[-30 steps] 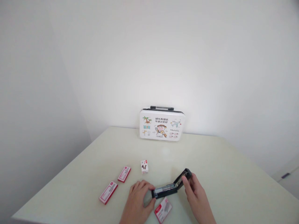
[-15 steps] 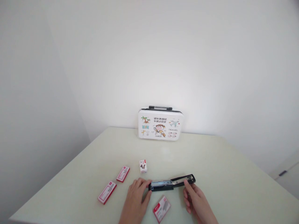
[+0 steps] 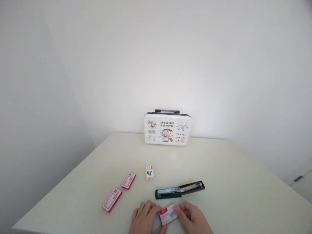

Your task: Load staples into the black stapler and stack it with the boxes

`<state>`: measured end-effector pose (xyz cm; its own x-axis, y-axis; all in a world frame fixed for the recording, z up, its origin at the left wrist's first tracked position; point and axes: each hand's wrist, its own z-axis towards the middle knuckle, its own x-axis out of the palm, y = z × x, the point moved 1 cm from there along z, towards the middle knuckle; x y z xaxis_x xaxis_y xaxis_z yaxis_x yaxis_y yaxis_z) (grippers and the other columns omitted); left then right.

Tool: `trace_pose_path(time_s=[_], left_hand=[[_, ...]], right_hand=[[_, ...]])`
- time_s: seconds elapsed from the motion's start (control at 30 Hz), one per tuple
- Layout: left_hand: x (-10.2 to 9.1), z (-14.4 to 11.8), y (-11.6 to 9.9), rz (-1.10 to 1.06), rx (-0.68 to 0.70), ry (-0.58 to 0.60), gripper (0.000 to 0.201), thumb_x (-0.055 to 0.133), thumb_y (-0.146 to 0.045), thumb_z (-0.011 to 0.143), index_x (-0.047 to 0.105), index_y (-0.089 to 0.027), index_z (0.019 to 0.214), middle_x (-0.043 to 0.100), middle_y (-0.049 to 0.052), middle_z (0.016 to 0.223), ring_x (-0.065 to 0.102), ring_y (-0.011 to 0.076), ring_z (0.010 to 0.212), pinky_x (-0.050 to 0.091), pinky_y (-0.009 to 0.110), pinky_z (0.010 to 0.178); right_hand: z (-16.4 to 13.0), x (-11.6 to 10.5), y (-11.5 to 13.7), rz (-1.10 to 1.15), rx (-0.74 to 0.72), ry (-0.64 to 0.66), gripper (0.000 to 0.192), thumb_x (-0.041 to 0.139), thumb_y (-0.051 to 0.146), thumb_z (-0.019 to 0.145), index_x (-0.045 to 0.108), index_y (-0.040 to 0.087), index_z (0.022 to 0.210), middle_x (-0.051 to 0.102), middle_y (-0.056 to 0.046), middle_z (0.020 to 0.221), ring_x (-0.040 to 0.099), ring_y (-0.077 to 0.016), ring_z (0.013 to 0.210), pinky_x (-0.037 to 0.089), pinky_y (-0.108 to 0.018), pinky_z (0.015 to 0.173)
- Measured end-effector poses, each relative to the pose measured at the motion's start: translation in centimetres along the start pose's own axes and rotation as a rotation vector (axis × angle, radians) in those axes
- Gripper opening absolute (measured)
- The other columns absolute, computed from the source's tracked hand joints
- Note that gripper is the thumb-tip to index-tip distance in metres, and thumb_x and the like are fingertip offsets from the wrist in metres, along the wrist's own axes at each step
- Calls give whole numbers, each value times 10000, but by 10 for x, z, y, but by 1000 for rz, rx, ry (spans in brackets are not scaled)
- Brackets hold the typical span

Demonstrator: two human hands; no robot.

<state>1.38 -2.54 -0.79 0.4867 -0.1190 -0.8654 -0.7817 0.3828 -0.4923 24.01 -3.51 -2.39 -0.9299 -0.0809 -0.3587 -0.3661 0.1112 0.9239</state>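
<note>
The fingers of the left hand (image 3: 143,218) and of the right hand (image 3: 192,218) were curled in from either side and pinched the ends of a small red-and-white staple box (image 3: 168,214), which sat between them at the near edge of the pale table (image 3: 219,169), just in front of the stapler (image 3: 179,189); whether the box rested on the table or was lifted a little off it could not be told; the stapler lay swung fully open and flat, its metal channel upward, touched by neither hand. Left of the stapler lay two more flat staple boxes (image 3: 128,181) (image 3: 112,200), apart from each other, and a smaller white box (image 3: 149,173) stood just behind and left of it; well behind the stapler a white carry case (image 3: 167,128) with cartoon prints stood upright against the wall. The risk, as it looked, lay in the small box: a squeeze too hard at its ends could crush the card or pop it open suddenly, spilling loose staple strips across the table; a careless sleeve or wrist could also knock the open stapler askew.
</note>
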Motion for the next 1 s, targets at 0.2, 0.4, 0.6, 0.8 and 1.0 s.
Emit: trace_pose_path(time_s=[0.2,0.4,0.6,0.8,1.0], left_hand=[[-33,15,1,-112,59,178,384,770,-404,808,688,-340,1177,673,19,1174,592,262,1127,424,380,953],[-38,16,7,-160,105,165,356,765,-436,820,697,-307,1144,660,27,1134,586,243,1094,419,356,948],[-34,16,5,-157,107,133,342,776,-433,802,715,-317,1118,674,26,1114,605,250,1076,442,356,930],[-23,16,15,-171,48,-41,722,894,-359,619,636,-290,1290,609,80,1339,557,308,1227,451,417,1043],[-18,20,20,-115,76,-1,776,865,-487,676,583,-314,1378,561,55,1477,488,323,1333,412,450,1095]], right_hand=[[11,10,-5,-67,19,16,456,547,644,864,552,213,715,506,31,584,433,-137,554,298,-255,542],[7,0,-1,-105,61,3,490,530,697,828,520,225,700,446,46,565,388,-136,547,257,-265,537],[6,8,2,-65,39,37,459,548,664,843,535,222,723,489,37,584,424,-139,552,277,-259,545],[4,-9,19,-216,21,-79,367,546,585,886,572,223,839,462,70,523,445,-146,516,272,-258,534],[16,2,60,-288,-124,-89,389,461,494,965,650,224,1170,608,22,650,577,-190,617,370,-279,611]])
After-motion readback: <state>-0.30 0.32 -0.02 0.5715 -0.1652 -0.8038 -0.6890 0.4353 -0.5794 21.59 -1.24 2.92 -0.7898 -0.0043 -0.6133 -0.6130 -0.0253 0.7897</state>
